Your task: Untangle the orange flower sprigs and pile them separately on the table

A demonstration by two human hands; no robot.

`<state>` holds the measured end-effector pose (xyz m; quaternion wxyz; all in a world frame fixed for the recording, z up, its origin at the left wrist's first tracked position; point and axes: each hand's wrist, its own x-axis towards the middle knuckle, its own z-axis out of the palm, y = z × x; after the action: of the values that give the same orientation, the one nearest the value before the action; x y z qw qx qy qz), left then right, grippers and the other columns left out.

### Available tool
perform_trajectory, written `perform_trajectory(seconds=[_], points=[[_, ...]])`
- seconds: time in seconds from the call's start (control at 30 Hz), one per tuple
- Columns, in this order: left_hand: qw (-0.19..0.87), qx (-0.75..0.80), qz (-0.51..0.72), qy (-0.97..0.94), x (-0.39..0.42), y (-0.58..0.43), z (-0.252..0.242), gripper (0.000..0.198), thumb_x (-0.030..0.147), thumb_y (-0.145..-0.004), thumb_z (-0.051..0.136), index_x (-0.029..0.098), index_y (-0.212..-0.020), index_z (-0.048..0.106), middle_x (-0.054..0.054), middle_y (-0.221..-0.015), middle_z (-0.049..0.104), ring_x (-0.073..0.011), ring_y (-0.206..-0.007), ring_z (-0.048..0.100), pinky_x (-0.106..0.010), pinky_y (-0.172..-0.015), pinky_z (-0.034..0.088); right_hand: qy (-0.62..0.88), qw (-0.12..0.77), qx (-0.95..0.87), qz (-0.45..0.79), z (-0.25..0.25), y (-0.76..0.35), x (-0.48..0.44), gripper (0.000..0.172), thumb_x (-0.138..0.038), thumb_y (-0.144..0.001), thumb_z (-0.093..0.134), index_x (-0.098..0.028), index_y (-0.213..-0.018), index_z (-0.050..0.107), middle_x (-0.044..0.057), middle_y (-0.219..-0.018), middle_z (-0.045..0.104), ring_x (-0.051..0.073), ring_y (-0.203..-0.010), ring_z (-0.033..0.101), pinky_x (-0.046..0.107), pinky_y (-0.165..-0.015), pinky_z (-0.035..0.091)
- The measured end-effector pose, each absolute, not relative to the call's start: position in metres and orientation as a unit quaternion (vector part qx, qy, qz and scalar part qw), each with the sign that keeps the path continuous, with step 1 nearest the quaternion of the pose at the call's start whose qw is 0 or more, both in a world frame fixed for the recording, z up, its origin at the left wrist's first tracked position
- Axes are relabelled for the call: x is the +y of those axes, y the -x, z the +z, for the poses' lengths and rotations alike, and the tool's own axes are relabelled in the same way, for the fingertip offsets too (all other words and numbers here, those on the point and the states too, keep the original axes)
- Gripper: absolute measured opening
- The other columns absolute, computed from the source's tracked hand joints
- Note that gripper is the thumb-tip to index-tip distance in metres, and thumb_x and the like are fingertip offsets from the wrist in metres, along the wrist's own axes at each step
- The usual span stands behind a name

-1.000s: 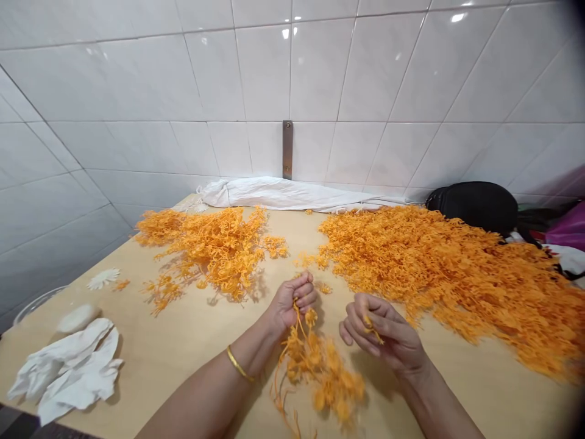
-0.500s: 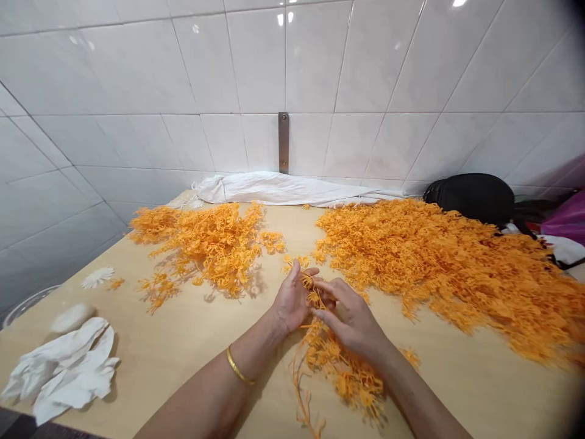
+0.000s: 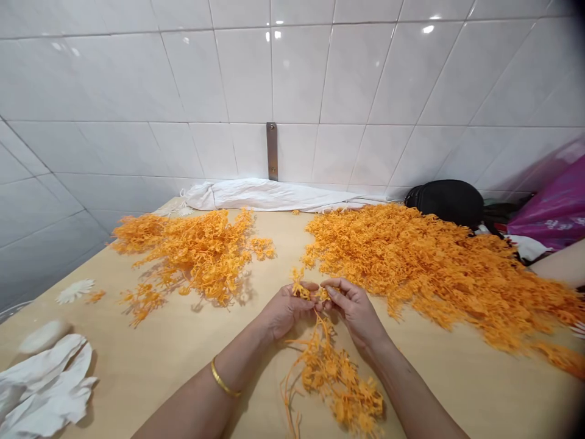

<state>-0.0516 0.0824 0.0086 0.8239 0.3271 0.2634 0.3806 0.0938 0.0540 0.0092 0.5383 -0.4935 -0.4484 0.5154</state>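
My left hand (image 3: 286, 310) pinches a small orange plastic flower piece (image 3: 300, 290) between thumb and fingers. Close beside it, my right hand (image 3: 356, 308) grips another orange flower part (image 3: 322, 295), thumb pressed against the fingers. The two fingertips nearly meet, and the exact join between the pieces is hidden. Below them a branching spray of orange flowers (image 3: 338, 372) hangs down to the table, its thin stems trailing toward me. To the left is a loose pile of orange sprays (image 3: 201, 250); a larger heap of orange flowers (image 3: 411, 262) spreads on the right.
On the table's (image 3: 183, 360) left lie a white flower (image 3: 75, 291), a white oval object (image 3: 44, 336) and crumpled white cloth (image 3: 50, 384). White fabric (image 3: 269, 194) runs along the wall. A black case (image 3: 450, 201), a purple bag (image 3: 553, 198) and another person's arm (image 3: 560, 265) are at right.
My hands have turned so both sets of fingertips face each other, each pinching an orange piece. The left palm was more open before. The view shifted right, bringing another person's arm in.
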Motion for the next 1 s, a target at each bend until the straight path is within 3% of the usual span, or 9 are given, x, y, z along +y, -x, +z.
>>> perform_trajectory(seconds=[0.17,0.4,0.6,0.73,0.87,0.93,1.0], points=[[0.781,0.327,0.372,-0.381,0.079,0.047,0.005,0.017,0.02,-0.058,0.069,0.009,-0.066,0.059,-0.002,-0.053,0.056,-0.01,-0.044,0.052,-0.023,-0.048,0.039,0.502,0.529,-0.466,0.501,0.007,-0.09,0.052,0.026,-0.041,-0.074,0.055,-0.017,-0.085,0.056,-0.002,-0.054,0.051,0.01,-0.051,0.046,0.02,-0.047,0.032],[0.755,0.334,0.379,-0.418,0.075,0.047,0.011,0.018,0.026,-0.062,0.066,0.01,-0.061,0.058,-0.003,-0.055,0.057,-0.0079,-0.041,0.048,-0.021,-0.044,0.033,0.491,0.522,-0.464,0.521,0.008,-0.087,0.05,0.038,-0.051,-0.077,0.046,-0.016,-0.087,0.054,-0.001,-0.055,0.051,0.011,-0.052,0.047,0.022,-0.05,0.035],[0.764,0.316,0.38,-0.415,0.074,0.046,0.008,0.014,0.021,-0.061,0.064,0.011,-0.057,0.055,0.001,-0.044,0.049,-0.0067,-0.038,0.044,-0.02,-0.041,0.03,0.502,0.469,-0.515,0.513,0.005,-0.082,0.049,0.032,-0.047,-0.075,0.051,-0.017,-0.065,0.049,-0.005,-0.046,0.043,0.008,-0.042,0.037,0.021,-0.043,0.029],[0.841,0.257,0.317,-0.355,0.078,0.052,0.012,0.017,0.016,-0.058,0.063,0.012,-0.054,0.047,0.007,-0.041,0.034,-0.002,-0.032,0.029,-0.017,-0.034,0.018,0.4,0.515,-0.456,0.605,0.01,-0.078,0.048,0.029,-0.038,-0.077,0.053,-0.017,-0.058,0.045,-0.005,-0.049,0.039,0.007,-0.044,0.034,0.021,-0.043,0.028],[0.899,0.183,0.295,-0.268,0.083,0.06,0.014,0.019,0.015,-0.056,0.062,0.014,-0.053,0.043,0.008,-0.042,0.029,-0.0006,-0.03,0.021,-0.016,-0.031,0.011,0.256,0.607,-0.347,0.668,0.025,-0.09,0.048,0.034,-0.034,-0.072,0.056,-0.018,-0.052,0.034,-0.007,-0.05,0.029,0.005,-0.04,0.028,0.023,-0.049,0.035],[0.898,0.178,0.316,-0.25,0.084,0.06,0.013,0.017,0.016,-0.057,0.062,0.013,-0.053,0.045,0.007,-0.043,0.03,-0.0013,-0.032,0.024,-0.016,-0.03,0.015,0.239,0.635,-0.32,0.661,0.031,-0.098,0.048,0.034,-0.035,-0.07,0.057,-0.018,-0.052,0.033,-0.007,-0.051,0.029,0.005,-0.041,0.03,0.026,-0.055,0.039],[0.883,0.209,0.331,-0.258,0.083,0.056,0.012,0.011,0.017,-0.062,0.061,0.011,-0.059,0.052,0.004,-0.046,0.037,-0.0037,-0.038,0.036,-0.017,-0.037,0.028,0.293,0.622,-0.334,0.645,0.032,-0.102,0.048,0.026,-0.034,-0.07,0.057,-0.019,-0.058,0.04,-0.006,-0.054,0.037,0.007,-0.045,0.037,0.027,-0.057,0.04]])
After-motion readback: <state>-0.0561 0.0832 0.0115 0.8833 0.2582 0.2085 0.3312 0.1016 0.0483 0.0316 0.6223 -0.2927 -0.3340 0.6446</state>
